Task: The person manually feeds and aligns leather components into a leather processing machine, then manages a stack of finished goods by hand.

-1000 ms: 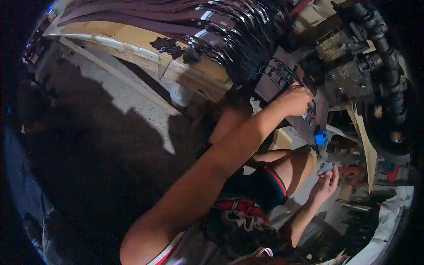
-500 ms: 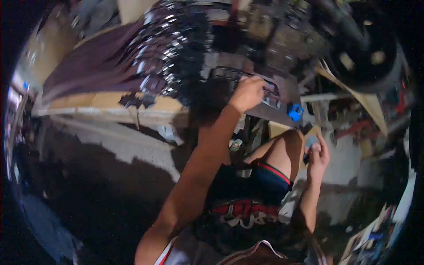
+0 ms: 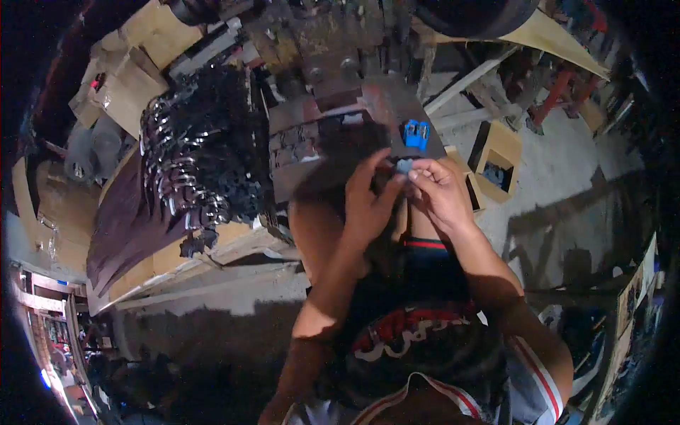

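My right hand (image 3: 445, 193) pinches a small grey-blue piece (image 3: 404, 166) between thumb and fingertips. From the other side, my left hand (image 3: 370, 195) curves round the piece, its thumb against the lower edge and its index finger above. A dark part seems to adjoin the piece, but the fingers hide most of it and its kind does not show. Both hands are above my lap, at the near edge of a dark metal plate (image 3: 287, 183). Just beyond them on the plate lies a bright blue object (image 3: 416, 134). Flat metal pieces (image 3: 294, 145) lie in rows at the left.
A large heap of dark metal parts (image 3: 205, 156) with shiny edges lies on a cloth-covered bench (image 3: 117, 241) to the left. Machinery (image 3: 333, 49) stands ahead. An open cardboard box (image 3: 499, 166) with dark contents sits on the floor at the right.
My left hand has drawn back from over the plate to the small piece. My right hand has come up from beside my leg to meet it. The view has turned.
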Available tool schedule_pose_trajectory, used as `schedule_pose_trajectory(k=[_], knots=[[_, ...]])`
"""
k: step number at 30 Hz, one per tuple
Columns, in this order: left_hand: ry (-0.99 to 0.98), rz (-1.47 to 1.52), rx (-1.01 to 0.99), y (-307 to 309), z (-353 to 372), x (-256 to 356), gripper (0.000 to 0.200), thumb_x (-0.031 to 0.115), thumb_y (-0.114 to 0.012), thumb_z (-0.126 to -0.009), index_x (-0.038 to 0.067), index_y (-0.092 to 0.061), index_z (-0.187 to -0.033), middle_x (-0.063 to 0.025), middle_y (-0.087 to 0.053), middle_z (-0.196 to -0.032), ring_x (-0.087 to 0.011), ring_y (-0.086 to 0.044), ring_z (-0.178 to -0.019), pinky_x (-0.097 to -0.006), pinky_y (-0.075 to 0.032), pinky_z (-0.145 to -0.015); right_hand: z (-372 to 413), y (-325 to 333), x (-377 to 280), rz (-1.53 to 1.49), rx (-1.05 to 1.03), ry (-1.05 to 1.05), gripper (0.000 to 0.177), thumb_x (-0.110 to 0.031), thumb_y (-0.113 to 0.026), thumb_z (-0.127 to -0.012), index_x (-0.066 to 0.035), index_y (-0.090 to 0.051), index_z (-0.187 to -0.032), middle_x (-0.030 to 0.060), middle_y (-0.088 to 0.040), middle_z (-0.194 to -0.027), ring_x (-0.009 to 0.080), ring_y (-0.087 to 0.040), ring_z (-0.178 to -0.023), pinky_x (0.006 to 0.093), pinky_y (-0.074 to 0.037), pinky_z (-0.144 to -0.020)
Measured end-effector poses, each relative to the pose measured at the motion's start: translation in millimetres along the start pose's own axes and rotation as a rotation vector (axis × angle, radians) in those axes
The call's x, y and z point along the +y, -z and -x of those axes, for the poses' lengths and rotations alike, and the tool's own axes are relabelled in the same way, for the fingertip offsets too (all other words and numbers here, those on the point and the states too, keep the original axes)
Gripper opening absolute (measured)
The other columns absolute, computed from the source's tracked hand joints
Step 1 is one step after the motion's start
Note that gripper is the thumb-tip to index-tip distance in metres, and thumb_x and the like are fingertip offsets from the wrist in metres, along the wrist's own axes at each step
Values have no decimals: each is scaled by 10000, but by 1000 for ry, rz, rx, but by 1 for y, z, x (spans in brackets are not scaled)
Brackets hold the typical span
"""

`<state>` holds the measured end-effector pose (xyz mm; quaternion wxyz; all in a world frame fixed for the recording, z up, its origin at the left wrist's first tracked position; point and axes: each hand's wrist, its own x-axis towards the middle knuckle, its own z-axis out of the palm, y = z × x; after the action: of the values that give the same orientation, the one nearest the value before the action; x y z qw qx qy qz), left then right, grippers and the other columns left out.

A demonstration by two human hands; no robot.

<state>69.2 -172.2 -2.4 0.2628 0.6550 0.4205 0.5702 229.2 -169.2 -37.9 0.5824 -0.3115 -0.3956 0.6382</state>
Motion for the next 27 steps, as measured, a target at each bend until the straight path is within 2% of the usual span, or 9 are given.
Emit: schedule_pose_trajectory(k=[7, 10, 13, 16, 17, 20, 22, 24, 27], knots=[[242, 104, -78, -2, 10, -1, 246, 73, -721, -792, 37, -628, -1016, -49, -635, -912, -121, -576, -856, -268, -463, -758, 15, -2, 0, 228, -3, 75, 168, 26, -585, -900, -3, -621, -1062, 43, -664, -953, 79, -603, -865, 214, -472, -772], [542, 358, -78, 2, 29, -18, 160, 57, -716, -789, 61, -609, -909, -41, -619, -872, -120, -578, -837, -261, -460, -749, 13, 2, -11, 601, 97, 313, 268, -22, -652, -861, 6, -599, -1121, 116, -659, -1045, 185, -624, -946, 287, -483, -844], [748, 814, -130, 8, 45, -43, 126, 32, -662, -810, 84, -559, -861, -51, -610, -874, -117, -570, -793, -267, -465, -686, -13, -1, -47, 1296, 104, 811, 441, -101, -729, -795, -5, -573, -1196, 202, -603, -1191, 332, -583, -1089, 390, -456, -941], [894, 1006, -129, 9, 42, -46, 119, 7, -591, -830, 96, -518, -860, -64, -606, -871, -119, -561, -750, -275, -467, -628, -47, 4, -45, 1357, 84, 679, 563, -158, -771, -744, -16, -554, -1244, 242, -517, -1305, 409, -483, -1210, 436, -394, -1015], [842, 989, -191, 8, 43, -51, 125, 17, -588, -829, 93, -531, -909, -71, -610, -902, -132, -575, -760, -279, -476, -635, -59, 13, -43, 1327, 1, 636, 583, -162, -764, -756, -15, -533, -1272, 234, -544, -1292, 420, -508, -1192, 420, -411, -1001], [669, 872, -293, 11, 44, -61, 185, 34, -582, -833, 84, -557, -1009, -85, -618, -951, -153, -599, -795, -289, -491, -651, -66, 15, -34, 1212, 118, 506, 580, -159, -750, -776, -4, -517, -1284, 214, -595, -1225, 404, -566, -1127, 410, -445, -961], [554, 704, -277, 14, 43, -58, 178, 29, -582, -844, 79, -558, -1013, -84, -615, -928, -148, -589, -824, -295, -486, -654, -59, 23, -19, 687, 181, 415, 464, -210, -674, -888, 25, -524, -1258, 171, -634, -1148, 262, -622, -1056, 356, -509, -876], [261, 431, -105, 7, 42, -47, 288, 50, -609, -844, 74, -556, -1126, -92, -616, -975, -165, -595, -874, -301, -486, -679, -30, 10, -28, -80, 46, 47, 392, -249, -588, -954, 18, -524, -1234, 166, -628, -1147, 247, -627, -1048, 350, -523, -893], [-32, 167, -15, 11, 25, -10, 425, 71, -654, -827, 61, -549, -1238, -116, -606, -1047, -204, -601, -930, -311, -487, -731, 7, -15, -36, -397, -82, -144, 387, -299, -521, -982, -6, -514, -1235, 162, -617, -1171, 266, -616, -1073, 390, -502, -969]])
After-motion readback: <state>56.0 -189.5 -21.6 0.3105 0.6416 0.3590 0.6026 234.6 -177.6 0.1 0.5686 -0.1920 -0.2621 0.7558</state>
